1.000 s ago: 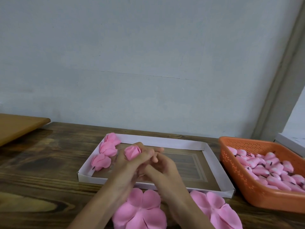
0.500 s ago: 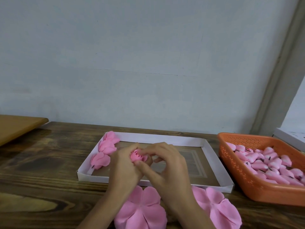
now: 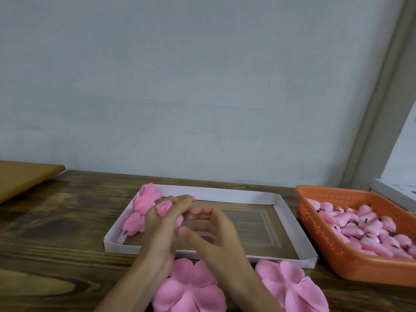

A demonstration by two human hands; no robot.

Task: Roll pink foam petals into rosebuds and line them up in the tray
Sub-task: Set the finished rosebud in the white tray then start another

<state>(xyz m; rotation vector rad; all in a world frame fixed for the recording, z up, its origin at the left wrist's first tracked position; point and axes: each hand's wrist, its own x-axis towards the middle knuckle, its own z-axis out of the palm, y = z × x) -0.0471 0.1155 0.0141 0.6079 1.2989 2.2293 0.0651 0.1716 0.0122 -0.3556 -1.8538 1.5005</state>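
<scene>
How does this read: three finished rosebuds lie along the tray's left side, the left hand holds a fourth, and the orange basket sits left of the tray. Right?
Not quite. The head view shows the orange basket to the right of the tray, not left. The rest stands: three finished rosebuds lie along its left side, and the left hand holds a fourth rosebud.

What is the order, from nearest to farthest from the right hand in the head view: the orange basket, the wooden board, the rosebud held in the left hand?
From the right hand:
1. The rosebud, just left of it, gripped by the left hand.
2. The orange basket, on the table's right side.
3. The wooden board, at the far left.
</scene>
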